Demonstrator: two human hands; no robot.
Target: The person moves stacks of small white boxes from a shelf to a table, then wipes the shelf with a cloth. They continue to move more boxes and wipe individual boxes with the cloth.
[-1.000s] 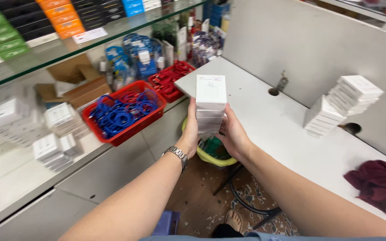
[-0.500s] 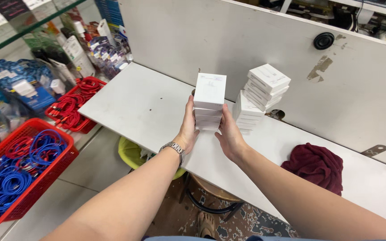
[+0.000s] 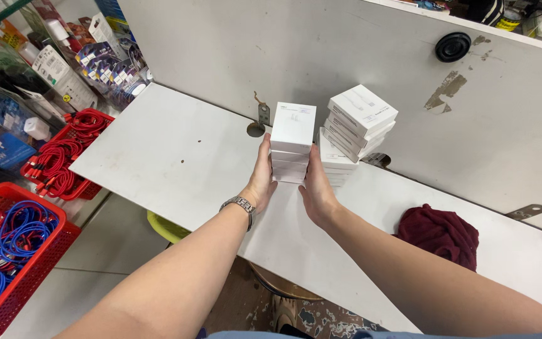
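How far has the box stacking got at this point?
Done: one pile of white boxes already stands on the white table, by the back wall. In hand: the left hand and right hand clamp a second stack from both sides, right beside that pile; whether it rests on the table cannot be told. Left: the hands have not let go, so this stack is not yet set down.

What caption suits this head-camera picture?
Both hands, left hand and right hand, clasp a stack of white boxes over a white table.
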